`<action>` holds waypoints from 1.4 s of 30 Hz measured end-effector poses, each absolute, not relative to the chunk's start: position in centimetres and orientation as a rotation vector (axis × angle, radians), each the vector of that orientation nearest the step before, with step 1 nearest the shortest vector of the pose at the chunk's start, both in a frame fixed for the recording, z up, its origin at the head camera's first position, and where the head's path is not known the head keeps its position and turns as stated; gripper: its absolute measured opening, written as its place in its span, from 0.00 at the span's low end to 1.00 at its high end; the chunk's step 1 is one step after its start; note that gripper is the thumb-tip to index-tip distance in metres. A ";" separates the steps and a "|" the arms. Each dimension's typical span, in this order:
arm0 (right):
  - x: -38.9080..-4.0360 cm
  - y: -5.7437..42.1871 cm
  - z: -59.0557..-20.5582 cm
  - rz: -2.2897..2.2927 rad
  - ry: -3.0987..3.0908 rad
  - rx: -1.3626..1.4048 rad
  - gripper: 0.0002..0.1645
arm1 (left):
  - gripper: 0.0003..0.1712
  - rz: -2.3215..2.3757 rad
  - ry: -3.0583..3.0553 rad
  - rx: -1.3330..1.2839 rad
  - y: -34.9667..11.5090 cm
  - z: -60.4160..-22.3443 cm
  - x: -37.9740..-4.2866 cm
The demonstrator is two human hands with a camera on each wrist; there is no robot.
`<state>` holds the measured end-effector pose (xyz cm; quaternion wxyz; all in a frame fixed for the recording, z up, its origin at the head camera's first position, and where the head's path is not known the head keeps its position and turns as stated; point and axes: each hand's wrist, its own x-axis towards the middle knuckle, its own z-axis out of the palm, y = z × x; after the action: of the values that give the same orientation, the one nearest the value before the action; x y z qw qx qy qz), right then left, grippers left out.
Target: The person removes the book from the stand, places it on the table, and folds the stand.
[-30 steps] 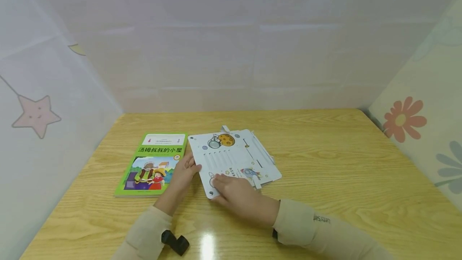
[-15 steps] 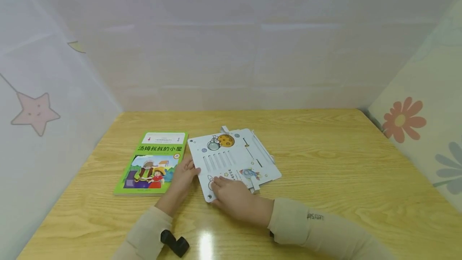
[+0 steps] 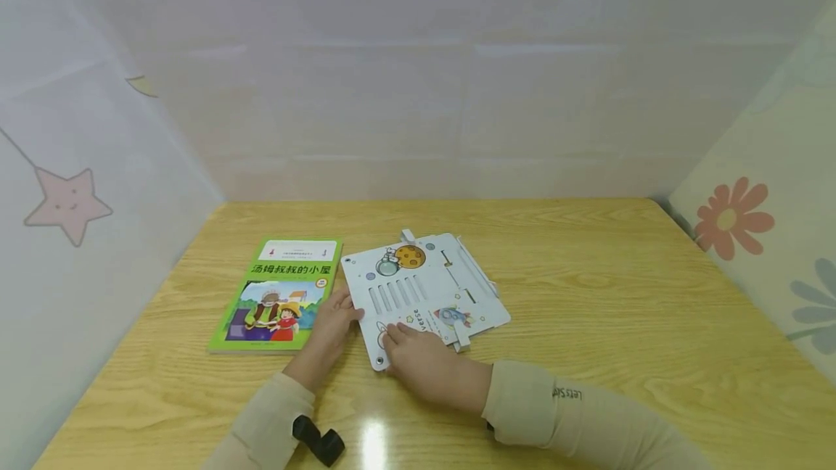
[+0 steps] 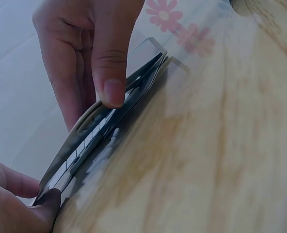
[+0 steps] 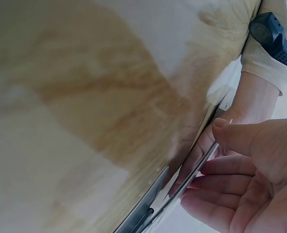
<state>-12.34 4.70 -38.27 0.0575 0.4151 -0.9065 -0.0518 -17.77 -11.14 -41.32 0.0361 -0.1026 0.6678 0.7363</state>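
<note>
A white book stand [image 3: 431, 274] with astronaut and rocket prints lies at an angle on the table, folded fairly flat, with slots in its panel. My left hand [image 3: 329, 328] grips its left edge, the thumb at the rim. On its near edge my right hand [image 3: 424, 365] holds the panel, fingers on top. In the left wrist view the stand [image 4: 75, 141] shows edge-on, its layers slightly apart, my right thumb [image 4: 113, 92] against the edge. The right wrist view has my right hand [image 5: 245, 174] pinching the thin edge of the stand [image 5: 187, 182].
A green picture book [image 3: 274, 296] lies just left of the stand, close to my left hand. Small white clips [image 3: 462, 336] stick out from the stand's edges. The wooden table [image 3: 588, 289] extends to the right, with a pale cloth backdrop [image 3: 418, 93] behind.
The stand's left edge has shifted slightly toward me, and its slots show more clearly. My right hand has moved a little left and nearer with it. The green book stays put.
</note>
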 end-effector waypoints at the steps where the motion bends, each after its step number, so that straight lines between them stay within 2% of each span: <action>1: -12.3 4.7 -38.3 -0.162 -2.753 1.257 0.26 | 0.32 2.262 2.046 -0.318 -11.1 -41.3 -17.7; 23: -12.2 4.8 -38.4 -0.117 -2.855 1.277 0.25 | 0.30 2.156 2.161 -0.355 -11.0 -41.4 -17.8; 36: -12.9 6.0 -38.0 0.303 -2.821 1.315 0.22 | 0.30 2.147 2.186 -0.325 -10.8 -41.4 -17.8; 42: -13.5 8.0 -36.7 0.441 -2.709 1.317 0.24 | 0.30 2.155 2.193 -0.331 -10.9 -41.4 -17.7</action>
<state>-13.55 7.98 -36.75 0.0487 0.4322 -0.8888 0.1447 -17.75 -10.87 -41.42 0.0245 -0.1068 0.7090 0.6967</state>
